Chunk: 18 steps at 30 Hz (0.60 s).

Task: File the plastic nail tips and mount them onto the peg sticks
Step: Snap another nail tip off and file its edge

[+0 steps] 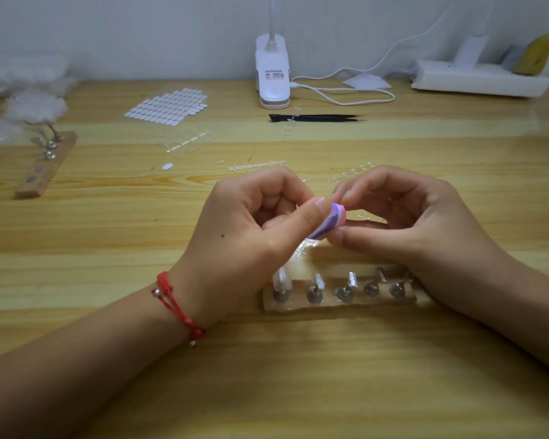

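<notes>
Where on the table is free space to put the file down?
Bare wood lies in front of the peg holder, between the forearms, and left of the left hand, toward the second wooden holder. Behind the hands it is crowded: clear nail strips, sticker sheet, tweezers.

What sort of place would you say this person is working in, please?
Probably a home nail-art desk: a light wooden table against a plain wall, with a white clip-on lamp, a sheet of white oval stickers, and a wooden block of metal pegs.

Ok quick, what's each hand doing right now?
Left hand: closed on the purple nail file.
Right hand: fingers pinched at the file's end; any nail tip there cannot be told.
</notes>
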{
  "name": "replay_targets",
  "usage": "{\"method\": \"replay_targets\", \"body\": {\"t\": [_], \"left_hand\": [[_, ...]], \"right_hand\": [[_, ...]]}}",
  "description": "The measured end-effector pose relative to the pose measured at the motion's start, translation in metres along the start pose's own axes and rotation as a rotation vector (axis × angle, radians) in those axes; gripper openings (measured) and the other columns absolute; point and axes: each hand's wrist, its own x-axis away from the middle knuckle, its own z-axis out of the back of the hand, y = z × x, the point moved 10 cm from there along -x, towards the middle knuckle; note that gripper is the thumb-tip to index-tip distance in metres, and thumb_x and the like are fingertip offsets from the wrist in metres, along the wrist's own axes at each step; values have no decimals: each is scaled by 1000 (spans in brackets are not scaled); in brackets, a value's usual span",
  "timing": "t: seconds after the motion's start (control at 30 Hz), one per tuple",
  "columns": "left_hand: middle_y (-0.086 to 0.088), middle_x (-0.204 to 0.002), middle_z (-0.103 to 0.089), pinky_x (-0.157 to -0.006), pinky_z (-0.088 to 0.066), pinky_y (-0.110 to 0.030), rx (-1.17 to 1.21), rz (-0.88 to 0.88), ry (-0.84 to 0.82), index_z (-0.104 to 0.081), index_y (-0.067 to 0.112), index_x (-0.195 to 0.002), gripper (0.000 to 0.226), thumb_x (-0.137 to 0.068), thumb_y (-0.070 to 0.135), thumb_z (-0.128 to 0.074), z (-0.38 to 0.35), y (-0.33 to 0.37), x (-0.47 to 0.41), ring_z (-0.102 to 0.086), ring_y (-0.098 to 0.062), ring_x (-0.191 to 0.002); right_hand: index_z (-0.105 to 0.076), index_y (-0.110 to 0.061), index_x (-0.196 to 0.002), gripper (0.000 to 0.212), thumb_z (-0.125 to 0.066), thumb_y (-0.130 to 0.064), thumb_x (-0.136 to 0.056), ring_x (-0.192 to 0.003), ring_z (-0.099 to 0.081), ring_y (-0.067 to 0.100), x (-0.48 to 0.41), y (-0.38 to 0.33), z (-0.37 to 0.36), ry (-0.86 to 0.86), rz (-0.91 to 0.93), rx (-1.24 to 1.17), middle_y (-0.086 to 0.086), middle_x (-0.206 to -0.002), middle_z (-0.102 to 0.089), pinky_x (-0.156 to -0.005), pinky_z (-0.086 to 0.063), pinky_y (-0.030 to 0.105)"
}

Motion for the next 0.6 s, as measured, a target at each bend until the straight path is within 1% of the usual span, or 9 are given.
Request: {"method": "replay_targets", "body": {"t": [0.13, 0.2, 0.27, 0.37, 0.4, 0.47, 0.5, 0.6], "left_hand": [[-25, -56, -43, -45, -26, -21, 15, -5, 23, -60, 7, -66, 19, -80, 18, -64, 3, 1, 0, -30, -31, -50], [-23, -56, -42, -46, -26, -21, 15, 5, 39, -59, 9, -64, 18, -80, 18, -64, 5, 0, -1, -30, -24, -50], [-22, -56, -43, -46, -26, -22, 20, 23, 31, -59, 8, -65, 19, -79, 19, -64, 4, -3, -2, -33, -20, -50], [-9, -53, -43, -45, -27, -17, 35, 46, 6, -59, 8, -65, 18, -79, 19, -64, 2, -6, -2, -34, -12, -49], [-8, -53, -43, -45, -27, -17, 38, 49, 7, -59, 9, -64, 18, -79, 19, -64, 2, -6, -2, -35, -11, -49], [-16, -54, -43, -47, -27, -24, 52, 59, 18, -59, 9, -65, 18, -78, 19, -64, 3, -7, -3, -37, -16, -51], [-16, -54, -44, -48, -27, -26, 57, 63, 18, -59, 8, -65, 18, -78, 19, -64, 3, -8, -2, -37, -16, -51], [4, -49, -44, -45, -27, -15, 49, 57, -7, -60, 10, -64, 17, -78, 19, -64, 2, -6, -2, -35, -5, -46]], "right_hand": [[-66, -16, -78, 23, -78, -4, -63, -92, -69, 17, 0, 0, 0, -6, 1, -21, 3, -88, -69, -78, -56, 26], [-66, -17, -78, 23, -80, -6, -62, -93, -69, 18, 0, 0, -1, -15, -1, -24, 3, -89, -69, -78, -56, 25], [-66, -16, -78, 24, -80, -7, -62, -93, -69, 18, 0, 0, -1, -21, -1, -18, 3, -89, -69, -79, -56, 25], [-66, -17, -77, 24, -81, -9, -60, -92, -69, 17, 0, 0, 1, 0, -5, -12, 2, -88, -70, -77, -56, 25], [-66, -18, -76, 24, -82, -10, -60, -92, -69, 18, 0, 0, 1, -2, -4, -12, 2, -88, -70, -78, -56, 25], [-66, -17, -77, 25, -82, -8, -61, -93, -69, 18, 0, 0, -1, -19, -1, -10, 4, -89, -70, -78, -56, 25], [-66, -17, -77, 23, -81, -7, -62, -93, -69, 18, 0, 0, -2, -21, -2, -14, 4, -89, -70, -78, -56, 25], [-66, -16, -76, 22, -79, -6, -63, -92, -69, 17, 0, 1, 1, 1, -9, -19, 3, -88, -70, -77, -56, 24]]}}
